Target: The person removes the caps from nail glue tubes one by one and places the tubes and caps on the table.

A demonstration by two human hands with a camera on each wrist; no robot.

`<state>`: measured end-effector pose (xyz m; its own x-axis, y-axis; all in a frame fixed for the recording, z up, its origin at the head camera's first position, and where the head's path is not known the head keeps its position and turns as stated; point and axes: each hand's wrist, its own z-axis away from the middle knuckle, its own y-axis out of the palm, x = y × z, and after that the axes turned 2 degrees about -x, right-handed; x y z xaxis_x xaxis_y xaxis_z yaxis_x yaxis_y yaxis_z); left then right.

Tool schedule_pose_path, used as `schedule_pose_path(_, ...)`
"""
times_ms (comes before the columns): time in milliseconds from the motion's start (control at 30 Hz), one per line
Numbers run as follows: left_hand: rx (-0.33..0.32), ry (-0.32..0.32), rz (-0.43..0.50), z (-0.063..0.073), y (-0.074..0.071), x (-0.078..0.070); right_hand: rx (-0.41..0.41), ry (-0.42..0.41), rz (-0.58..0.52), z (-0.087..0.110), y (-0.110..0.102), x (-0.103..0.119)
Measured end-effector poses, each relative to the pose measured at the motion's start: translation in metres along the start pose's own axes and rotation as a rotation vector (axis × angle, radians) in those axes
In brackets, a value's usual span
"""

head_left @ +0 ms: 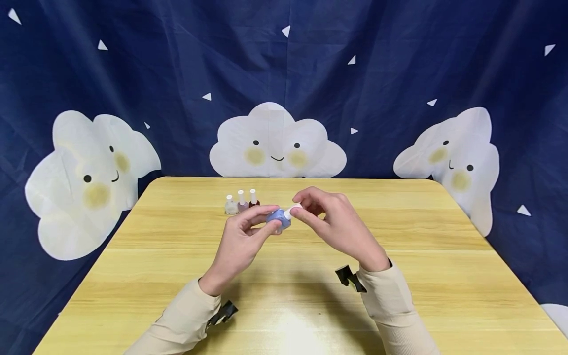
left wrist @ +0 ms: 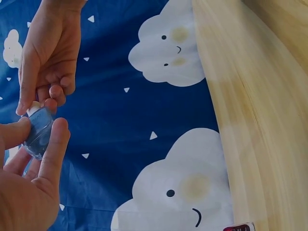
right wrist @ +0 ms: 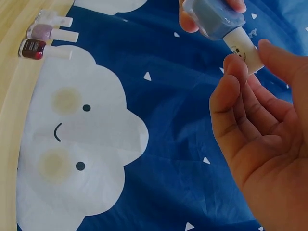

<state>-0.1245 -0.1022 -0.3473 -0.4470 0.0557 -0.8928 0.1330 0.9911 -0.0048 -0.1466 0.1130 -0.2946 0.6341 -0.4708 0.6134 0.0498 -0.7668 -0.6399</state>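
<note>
A blue nail polish bottle (head_left: 279, 218) with a white cap (head_left: 290, 212) is held up over the table, tilted with its cap toward the right. My left hand (head_left: 243, 241) grips the glass body between thumb and fingers. At the cap, my right hand (head_left: 335, 222) pinches with thumb and fingertips, as the right wrist view shows on the white cap (right wrist: 244, 50). The cap sits against the bottle's neck. In the left wrist view the blue bottle (left wrist: 39, 132) lies between the left thumb and fingers.
Behind the left hand, three white-capped nail polish bottles stand in a row on the wooden table (head_left: 399, 296): a clear one (head_left: 230, 206), a pale purple one (head_left: 242, 204) and a dark red one (head_left: 254, 201). A blue cloud-print curtain (head_left: 377, 88) hangs behind.
</note>
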Motion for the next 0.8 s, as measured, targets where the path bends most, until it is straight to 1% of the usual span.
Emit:
schedule_pose_path(133, -0.006, 0.003, 0.009, -0.0003, 0.0004, -0.0005, 0.002, 0.006, -0.007, -0.0001, 0.0001, -0.0006)
schedule_pose_path(333, -0.006, 0.003, 0.022, -0.0005, 0.0011, 0.0001, -0.011, 0.017, 0.014, 0.0007, -0.0021, -0.0003)
schedule_pose_path(800, -0.009, 0.014, 0.012, 0.0009, 0.0027, -0.0016, -0.024, 0.023, 0.023, 0.0004, -0.0028, -0.0015)
